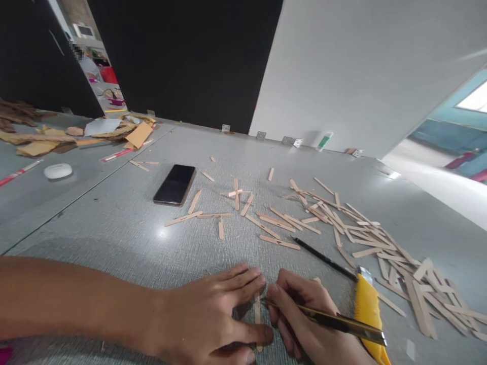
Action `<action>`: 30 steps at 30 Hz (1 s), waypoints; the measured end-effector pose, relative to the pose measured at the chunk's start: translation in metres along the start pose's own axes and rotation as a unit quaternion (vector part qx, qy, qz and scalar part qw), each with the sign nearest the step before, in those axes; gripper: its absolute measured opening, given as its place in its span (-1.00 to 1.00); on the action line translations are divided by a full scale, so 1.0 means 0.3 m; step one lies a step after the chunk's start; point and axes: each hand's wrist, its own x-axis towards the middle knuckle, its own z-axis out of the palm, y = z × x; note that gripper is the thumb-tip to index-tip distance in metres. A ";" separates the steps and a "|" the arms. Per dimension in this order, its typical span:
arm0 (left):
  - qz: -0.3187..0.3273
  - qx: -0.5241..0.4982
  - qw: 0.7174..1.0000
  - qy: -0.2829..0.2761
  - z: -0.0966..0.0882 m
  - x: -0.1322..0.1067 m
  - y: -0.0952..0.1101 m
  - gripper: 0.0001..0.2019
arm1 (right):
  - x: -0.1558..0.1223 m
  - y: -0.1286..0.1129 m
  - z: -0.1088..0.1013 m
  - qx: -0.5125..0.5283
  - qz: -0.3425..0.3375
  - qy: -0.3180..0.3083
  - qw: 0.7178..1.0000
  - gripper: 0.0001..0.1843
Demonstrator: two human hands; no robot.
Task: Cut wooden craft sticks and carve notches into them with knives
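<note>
My left hand (213, 314) lies spread on the grey table, its fingertips pressing on a wooden craft stick (257, 317) that lies lengthwise in front of me. Right beside it, my right hand (304, 314) is closed around a slim black-and-gold cutter (342, 324), held like a pen. The cutter's thin tip points at the stick near its upper part; whether it touches is too small to tell. A yellow utility knife (368, 309) lies by my right hand, partly hidden behind the cutter. Ahead of it rests a black pen (323, 257).
Many loose craft sticks (365, 235) are piled at the right, with several joined or cut pieces (236, 195) in the middle. A phone (175, 184), a white earbud case (58, 171) and cardboard scraps (139, 135) lie at left. Upright black and white panels (323, 66) with hinges (292, 141) stand behind.
</note>
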 end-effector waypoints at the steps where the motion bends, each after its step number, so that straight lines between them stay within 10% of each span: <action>1: 0.001 -0.002 1.000 0.009 0.005 -0.001 -0.001 -0.57 | 0.003 -0.003 0.001 -0.007 0.006 0.006 1.000 -0.43; 30: 0.010 0.040 0.999 0.033 0.033 -0.019 0.010 -0.51 | 0.025 0.032 -0.018 -0.262 -0.136 0.053 0.954 -0.51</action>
